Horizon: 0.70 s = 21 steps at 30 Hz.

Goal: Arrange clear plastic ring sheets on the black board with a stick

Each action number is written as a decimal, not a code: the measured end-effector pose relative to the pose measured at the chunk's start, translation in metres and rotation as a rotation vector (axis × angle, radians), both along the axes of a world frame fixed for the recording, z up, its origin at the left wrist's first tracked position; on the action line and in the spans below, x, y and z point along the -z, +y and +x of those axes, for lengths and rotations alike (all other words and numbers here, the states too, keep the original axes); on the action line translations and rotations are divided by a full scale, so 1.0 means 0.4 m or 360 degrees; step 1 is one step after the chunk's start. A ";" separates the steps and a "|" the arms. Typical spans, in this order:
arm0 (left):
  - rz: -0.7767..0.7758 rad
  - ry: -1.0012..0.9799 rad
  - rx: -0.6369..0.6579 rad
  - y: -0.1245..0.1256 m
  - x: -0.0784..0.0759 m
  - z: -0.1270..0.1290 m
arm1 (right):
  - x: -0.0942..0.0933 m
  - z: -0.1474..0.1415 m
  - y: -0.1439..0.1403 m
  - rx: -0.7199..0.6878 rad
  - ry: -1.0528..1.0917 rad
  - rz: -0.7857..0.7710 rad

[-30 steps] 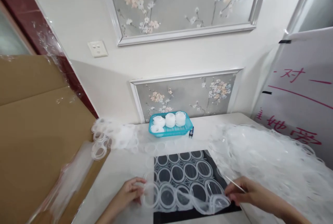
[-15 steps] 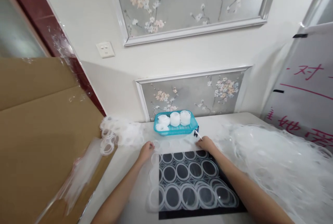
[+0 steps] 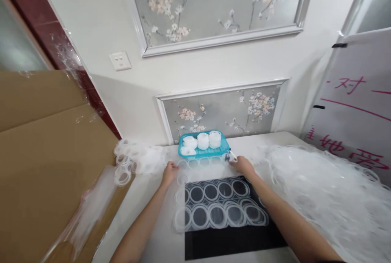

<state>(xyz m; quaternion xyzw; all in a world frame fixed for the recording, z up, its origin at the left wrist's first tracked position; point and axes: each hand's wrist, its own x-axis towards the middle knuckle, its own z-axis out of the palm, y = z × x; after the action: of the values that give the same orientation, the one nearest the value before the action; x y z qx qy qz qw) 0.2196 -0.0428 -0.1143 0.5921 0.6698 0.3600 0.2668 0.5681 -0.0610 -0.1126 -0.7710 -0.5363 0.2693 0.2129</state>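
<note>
Head view: left hand (image 3: 170, 171) and right hand (image 3: 243, 165) pinched the ring sheet (image 3: 214, 202) at its far corners, long axis crosswise, by the table's (image 3: 146, 198) far edge.

We see a clear ring-patterned sheet (image 3: 214, 210) over a black mat (image 3: 232, 242), teal basket (image 3: 203, 152) far centre, white desk (image 3: 146, 198), brown cardboard (image 3: 45, 161) left, red lettering on white board (image 3: 351, 124) right.

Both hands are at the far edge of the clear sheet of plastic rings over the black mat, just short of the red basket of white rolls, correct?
Not quite: the head view shows the basket of white rolls is turquoise, not red. The left hand and right hand are at the far edge of the clear sheet of plastic rings on the black mat.
</note>
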 end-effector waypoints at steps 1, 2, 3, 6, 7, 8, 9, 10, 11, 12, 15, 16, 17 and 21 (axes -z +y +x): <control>0.0063 0.0077 0.0059 -0.024 -0.008 0.002 | 0.000 -0.002 -0.020 -0.0042 -0.0016 0.0036; 0.0118 0.0162 0.0149 -0.056 -0.014 0.005 | 0.000 -0.003 -0.046 -0.0098 -0.0022 0.0077; 0.0158 0.0240 0.0267 -0.093 -0.019 0.007 | -0.002 -0.003 -0.077 -0.0168 -0.0016 0.0108; 0.0155 0.0415 0.0669 -0.223 -0.025 0.012 | -0.012 0.007 -0.191 -0.0503 0.0034 0.0104; 0.0135 0.0462 0.0763 -0.265 -0.025 0.011 | -0.016 0.013 -0.230 -0.0632 0.0038 0.0085; 0.0114 0.0505 0.0831 -0.302 -0.026 0.009 | -0.022 0.018 -0.265 -0.0728 0.0027 0.0062; 0.0095 0.0544 0.0869 -0.335 -0.027 0.007 | -0.027 0.022 -0.297 -0.0799 0.0003 0.0037; 0.0075 0.0576 0.0891 -0.361 -0.027 0.004 | -0.031 0.026 -0.324 -0.0833 -0.0033 0.0010; 0.0053 0.0603 0.0907 -0.381 -0.028 0.000 | -0.035 0.027 -0.346 -0.0831 -0.0068 -0.0012; 0.0031 0.0623 0.0920 -0.396 -0.029 -0.002 | -0.037 0.027 -0.364 -0.0815 -0.0093 -0.0028; -0.0028 0.0648 0.0945 -0.419 -0.029 -0.004 | -0.034 0.023 -0.398 -0.0686 -0.0099 -0.0073; -0.0040 0.0650 0.0935 -0.425 -0.030 -0.003 | -0.033 0.022 -0.408 -0.0651 -0.0082 -0.0084; -0.0056 0.0647 0.0918 -0.432 -0.034 -0.003 | -0.034 0.023 -0.419 -0.0640 -0.0065 -0.0097; -0.0237 0.0544 0.1056 -0.480 -0.077 -0.016 | -0.054 0.045 -0.482 -0.0869 0.0102 -0.0205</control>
<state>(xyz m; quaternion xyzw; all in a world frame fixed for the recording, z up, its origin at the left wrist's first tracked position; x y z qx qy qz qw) 0.2131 -0.2348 -0.0834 0.8072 0.5009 0.1003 0.2956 0.5863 -0.2539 -0.0909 -0.6010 -0.6990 0.3745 0.0998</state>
